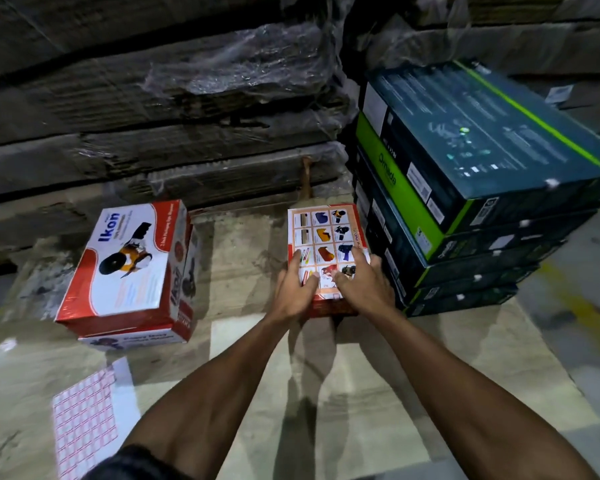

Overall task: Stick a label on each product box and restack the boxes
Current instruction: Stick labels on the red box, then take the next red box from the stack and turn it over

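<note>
Label sheet (84, 424) lay on floor (343, 410) nr my left. Both hands on red box (321, 237) w/ product grid: left hand (293, 292) & right hand (362, 284) fingers spread flat on top. Ikon boxes (125, 268) stacked left, dark green boxes (465, 188) stacked right.

Both bare forearms reach forward and close in toward each other. The left hand (297, 289) lies palm down, fingers spread and fairly straight. Just beside it, the right hand (362, 284) lies likewise, fingers splayed, thumbs nearly meeting.
</note>
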Demonstrator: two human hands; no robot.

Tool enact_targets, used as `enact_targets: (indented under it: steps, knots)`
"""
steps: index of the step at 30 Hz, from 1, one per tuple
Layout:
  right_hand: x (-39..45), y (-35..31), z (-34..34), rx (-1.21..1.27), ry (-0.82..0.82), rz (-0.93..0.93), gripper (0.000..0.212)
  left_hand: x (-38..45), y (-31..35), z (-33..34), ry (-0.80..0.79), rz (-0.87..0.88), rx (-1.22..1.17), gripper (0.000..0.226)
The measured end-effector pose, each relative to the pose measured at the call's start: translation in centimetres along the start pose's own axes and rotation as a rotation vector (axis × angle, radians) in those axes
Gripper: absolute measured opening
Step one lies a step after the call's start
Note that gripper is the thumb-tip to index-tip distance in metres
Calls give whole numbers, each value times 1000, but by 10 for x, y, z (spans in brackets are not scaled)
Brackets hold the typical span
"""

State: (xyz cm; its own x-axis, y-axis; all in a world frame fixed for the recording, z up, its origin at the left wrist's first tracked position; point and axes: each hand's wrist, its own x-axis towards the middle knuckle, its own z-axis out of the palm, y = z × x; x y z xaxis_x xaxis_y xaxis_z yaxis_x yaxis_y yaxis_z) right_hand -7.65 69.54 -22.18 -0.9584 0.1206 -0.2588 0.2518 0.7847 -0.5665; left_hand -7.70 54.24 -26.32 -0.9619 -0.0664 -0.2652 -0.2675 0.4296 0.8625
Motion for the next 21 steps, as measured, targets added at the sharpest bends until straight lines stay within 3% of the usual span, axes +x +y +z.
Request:
enact_targets:
  steps: [5, 9, 13, 16, 21]
  knots:
    - [10, 8, -3, -91, -17, -42, 54, 0, 6, 16, -56, -6, 61, 74]
    - [0, 18, -3, -233, -32, -174, 62, -14, 6, 14, -92, 63, 180, 73]
    - [-13, 34, -1, -400, -101, -346, 80, -30, -3, 4, -148, 268, 466, 85]
    - [-14, 42, 0, -559, -77, -382, 76, -29, -10, 3, -160, 365, 744, 82]
    - [-9, 35, -4, -649, -29, -356, 75, -14, -2, 7, -171, 423, 917, 80]
